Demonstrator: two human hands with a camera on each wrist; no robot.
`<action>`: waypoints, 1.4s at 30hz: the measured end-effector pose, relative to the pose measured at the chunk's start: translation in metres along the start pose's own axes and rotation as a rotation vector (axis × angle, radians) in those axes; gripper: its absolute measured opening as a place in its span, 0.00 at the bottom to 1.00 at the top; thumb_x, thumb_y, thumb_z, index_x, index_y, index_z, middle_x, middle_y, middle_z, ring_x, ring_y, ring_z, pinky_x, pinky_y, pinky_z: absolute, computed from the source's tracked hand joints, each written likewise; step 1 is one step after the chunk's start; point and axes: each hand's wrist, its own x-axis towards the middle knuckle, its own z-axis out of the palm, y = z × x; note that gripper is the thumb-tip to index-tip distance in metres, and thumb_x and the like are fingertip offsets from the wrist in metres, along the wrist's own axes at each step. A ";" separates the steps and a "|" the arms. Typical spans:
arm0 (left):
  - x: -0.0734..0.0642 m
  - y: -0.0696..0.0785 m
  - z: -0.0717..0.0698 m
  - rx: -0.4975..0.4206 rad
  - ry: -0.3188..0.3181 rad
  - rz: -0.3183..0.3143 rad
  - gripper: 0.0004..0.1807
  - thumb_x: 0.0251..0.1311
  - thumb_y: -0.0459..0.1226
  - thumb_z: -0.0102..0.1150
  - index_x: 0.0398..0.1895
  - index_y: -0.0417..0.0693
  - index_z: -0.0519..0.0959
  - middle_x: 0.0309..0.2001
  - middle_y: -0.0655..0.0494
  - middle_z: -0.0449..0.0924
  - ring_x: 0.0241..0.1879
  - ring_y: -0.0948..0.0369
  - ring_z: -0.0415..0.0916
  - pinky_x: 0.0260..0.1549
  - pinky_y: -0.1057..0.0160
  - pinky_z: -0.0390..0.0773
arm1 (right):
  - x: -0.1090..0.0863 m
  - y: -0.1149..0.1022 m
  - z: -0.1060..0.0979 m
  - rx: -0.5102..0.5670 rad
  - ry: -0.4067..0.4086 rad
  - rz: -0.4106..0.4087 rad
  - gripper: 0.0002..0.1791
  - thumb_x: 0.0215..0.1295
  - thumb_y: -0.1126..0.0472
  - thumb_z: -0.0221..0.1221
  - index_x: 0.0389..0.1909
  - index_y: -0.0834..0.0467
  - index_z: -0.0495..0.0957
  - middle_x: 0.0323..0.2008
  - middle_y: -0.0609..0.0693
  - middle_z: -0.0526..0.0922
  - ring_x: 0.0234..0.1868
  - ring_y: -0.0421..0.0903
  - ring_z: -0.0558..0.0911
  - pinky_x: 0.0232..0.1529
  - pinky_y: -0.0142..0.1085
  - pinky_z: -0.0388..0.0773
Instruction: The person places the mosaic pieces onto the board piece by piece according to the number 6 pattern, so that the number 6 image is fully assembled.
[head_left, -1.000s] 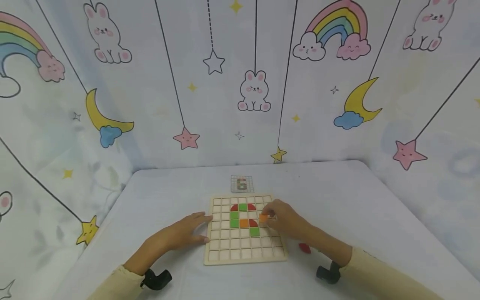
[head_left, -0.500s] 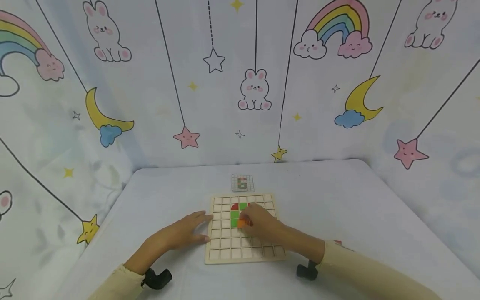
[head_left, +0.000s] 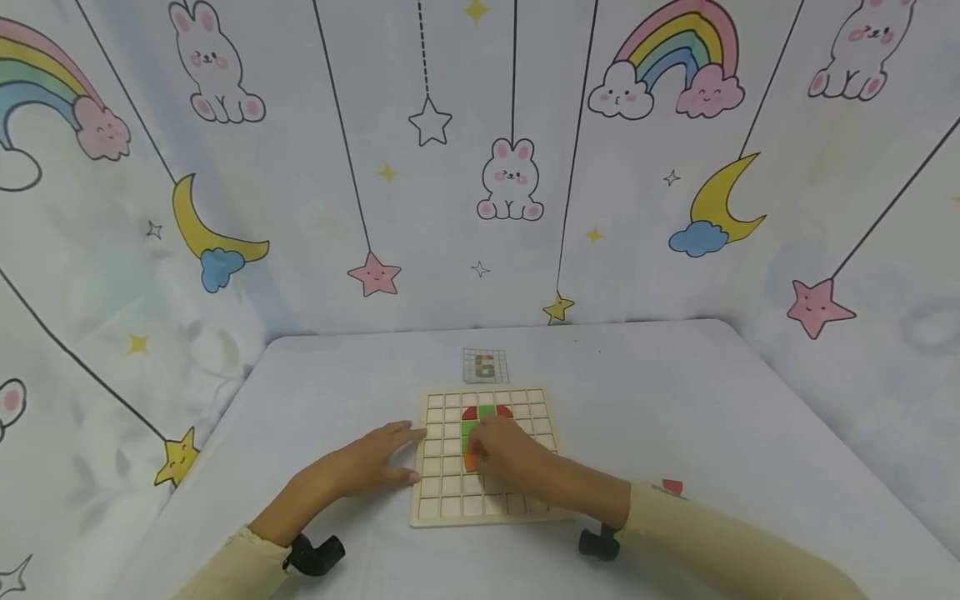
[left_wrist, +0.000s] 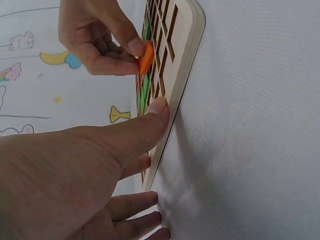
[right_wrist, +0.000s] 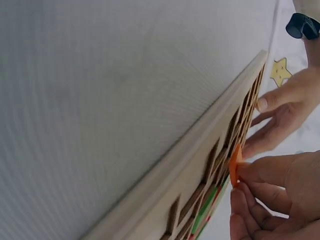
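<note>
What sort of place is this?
Probably an indoor play or puzzle corner, perhaps staged for filming: there's a cartoon backdrop behind a white table, and on the table sits a grid board with coloured tiles.

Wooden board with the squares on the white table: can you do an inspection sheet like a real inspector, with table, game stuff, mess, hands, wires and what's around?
Surface: white table, with the wooden board lying on it.
Job's things: green pieces and red pieces on the board; orange piece in hand; gridded card with a 6-like pattern beyond the board.
Clutter: nothing seen, unless you count the loose red piece by the right sleeve.
Hands: left hand touches the board's edge; right hand pinches the orange piece.
Cables: nothing seen.
Surroundings: white backdrop with cartoon bunnies and stars.
</note>
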 end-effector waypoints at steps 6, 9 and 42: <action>0.001 -0.002 0.001 0.003 0.001 0.008 0.40 0.70 0.51 0.67 0.80 0.46 0.66 0.80 0.33 0.59 0.79 0.35 0.57 0.75 0.33 0.61 | -0.003 -0.002 -0.001 0.038 -0.008 -0.019 0.06 0.69 0.69 0.67 0.42 0.58 0.89 0.38 0.45 0.85 0.41 0.37 0.79 0.46 0.30 0.83; 0.001 -0.003 0.001 0.012 0.008 0.015 0.40 0.70 0.51 0.67 0.80 0.46 0.66 0.79 0.33 0.59 0.79 0.35 0.57 0.75 0.33 0.62 | -0.005 -0.004 -0.001 0.042 0.000 -0.026 0.05 0.69 0.68 0.68 0.41 0.58 0.88 0.36 0.44 0.84 0.40 0.36 0.79 0.45 0.29 0.83; 0.005 -0.004 0.004 0.019 0.007 -0.018 0.41 0.69 0.51 0.68 0.80 0.46 0.67 0.80 0.34 0.59 0.79 0.36 0.57 0.76 0.34 0.61 | -0.046 0.048 -0.047 0.161 0.114 0.077 0.08 0.70 0.59 0.69 0.47 0.50 0.85 0.42 0.38 0.82 0.47 0.40 0.79 0.51 0.40 0.82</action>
